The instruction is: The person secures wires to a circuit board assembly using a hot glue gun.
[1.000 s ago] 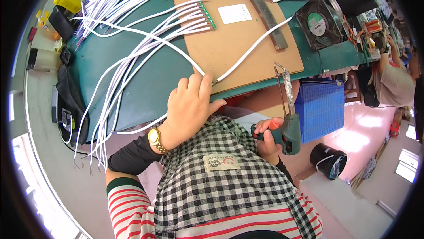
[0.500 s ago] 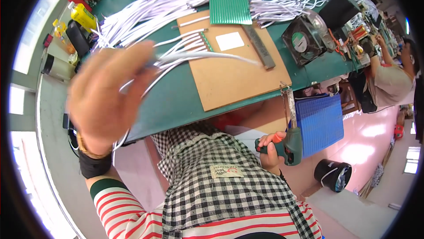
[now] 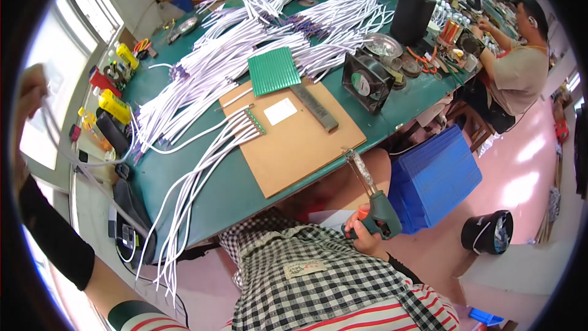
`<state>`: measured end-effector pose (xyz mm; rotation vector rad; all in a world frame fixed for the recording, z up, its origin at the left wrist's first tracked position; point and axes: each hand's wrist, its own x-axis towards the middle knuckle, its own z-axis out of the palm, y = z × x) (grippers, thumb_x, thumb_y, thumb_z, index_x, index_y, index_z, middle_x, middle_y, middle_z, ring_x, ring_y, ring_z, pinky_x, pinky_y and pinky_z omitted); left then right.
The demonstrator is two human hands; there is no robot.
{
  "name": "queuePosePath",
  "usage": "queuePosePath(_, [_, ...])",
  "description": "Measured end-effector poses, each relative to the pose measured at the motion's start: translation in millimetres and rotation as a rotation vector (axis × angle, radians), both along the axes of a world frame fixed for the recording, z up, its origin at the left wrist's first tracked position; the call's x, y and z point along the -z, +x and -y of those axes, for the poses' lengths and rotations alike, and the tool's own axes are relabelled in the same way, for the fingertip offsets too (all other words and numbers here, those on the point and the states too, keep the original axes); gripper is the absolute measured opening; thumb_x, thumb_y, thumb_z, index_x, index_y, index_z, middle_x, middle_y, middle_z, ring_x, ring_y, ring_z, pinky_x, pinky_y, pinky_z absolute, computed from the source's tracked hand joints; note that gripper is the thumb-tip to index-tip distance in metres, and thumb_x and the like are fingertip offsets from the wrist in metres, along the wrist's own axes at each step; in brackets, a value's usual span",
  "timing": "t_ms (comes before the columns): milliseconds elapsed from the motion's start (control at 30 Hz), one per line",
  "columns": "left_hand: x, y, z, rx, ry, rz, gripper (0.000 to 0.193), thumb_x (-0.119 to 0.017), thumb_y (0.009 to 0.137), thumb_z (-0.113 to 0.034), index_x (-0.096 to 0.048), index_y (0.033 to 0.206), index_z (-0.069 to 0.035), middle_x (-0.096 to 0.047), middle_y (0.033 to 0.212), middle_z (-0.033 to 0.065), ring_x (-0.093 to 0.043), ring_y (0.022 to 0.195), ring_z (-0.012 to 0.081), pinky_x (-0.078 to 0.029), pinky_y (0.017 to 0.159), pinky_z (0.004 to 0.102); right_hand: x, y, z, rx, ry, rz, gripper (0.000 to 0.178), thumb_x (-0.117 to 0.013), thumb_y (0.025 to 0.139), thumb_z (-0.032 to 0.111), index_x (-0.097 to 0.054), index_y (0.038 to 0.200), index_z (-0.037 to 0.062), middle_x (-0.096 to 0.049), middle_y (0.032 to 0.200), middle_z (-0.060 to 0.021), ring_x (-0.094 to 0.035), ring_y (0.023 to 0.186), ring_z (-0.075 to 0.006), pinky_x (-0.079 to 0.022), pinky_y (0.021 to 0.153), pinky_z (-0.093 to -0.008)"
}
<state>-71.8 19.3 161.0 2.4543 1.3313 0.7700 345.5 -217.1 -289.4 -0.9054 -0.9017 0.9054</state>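
Observation:
My left hand (image 3: pixel 30 95) is raised at the far left edge, blurred, its fingers closed on a greyish-white cable (image 3: pixel 89 164). My right hand (image 3: pixel 365 237) grips a dark green soldering gun (image 3: pixel 384 216) in front of the table's near edge. The gun's thin metal tip points up toward the edge of a brown board (image 3: pixel 294 165). On that board's left part lies a small green circuit strip (image 3: pixel 256 124) with several white cables (image 3: pixel 190 178) running from it and hanging over the near edge. A white card (image 3: pixel 280 112) and a dark grey bar (image 3: pixel 315 109) rest beside the strip.
A green ribbed sheet (image 3: pixel 274 71) lies at the board's far edge, before heaps of white cables (image 3: pixel 214 61). A black fan (image 3: pixel 366 83) stands to the right. Blue crates (image 3: pixel 435 175) and a black bucket (image 3: pixel 487 233) are below. Co-workers (image 3: pixel 520 64) sit around the table.
My left hand has swung left, away from the board, to the view's edge with a cable. The view has tilted up, showing more of the far table. My right hand still holds the soldering gun.

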Motion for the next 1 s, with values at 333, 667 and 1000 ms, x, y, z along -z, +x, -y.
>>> queuePosePath(333, [262.2, 271.7, -80.4, 1.285, -0.741, -0.926, 0.026, -0.066, 0.082, -0.026, -0.066, 0.079, 0.000, -0.060, 0.063, 0.0060, -0.055, 0.063, 0.0109, -0.044, 0.061, 0.0269, -9.2, 0.5, 18.4, 0.185, -0.029, -0.061, 0.035, -0.050, 0.088, 0.004, -0.035, 0.120, 0.0022, -0.051, 0.076, -0.0069, -0.055, 0.069, -0.0152, -0.046, 0.066, -0.0300])
queuePosePath(667, [310.2, 243.9, -60.8, 1.150, -0.812, -0.087, 0.024, -0.074, 0.074, -0.014, -0.064, 0.093, -0.004, -0.057, 0.093, 0.0058, -0.057, 0.083, 0.0187, -0.047, 0.069, 0.0293, -26.2, -2.7, 10.0, 0.277, -0.097, -0.112, 0.035, -0.053, 0.085, 0.006, -0.038, 0.116, 0.0002, -0.051, 0.074, -0.0097, -0.053, 0.064, -0.0174, -0.046, 0.064, -0.0317])
queuePosePath(1000, [330.4, 204.8, 28.5, 0.600, 0.184, 0.038, 0.022, -0.072, 0.070, -0.016, -0.052, 0.073, -0.007, -0.048, 0.071, 0.0083, -0.052, 0.065, 0.0278, -0.043, 0.055, 0.0361, -34.3, -6.4, -22.6, 0.190, -0.113, -0.059, 0.036, -0.052, 0.085, 0.007, -0.039, 0.118, -0.0007, -0.052, 0.075, -0.0102, -0.052, 0.064, -0.0172, -0.046, 0.062, -0.0322])
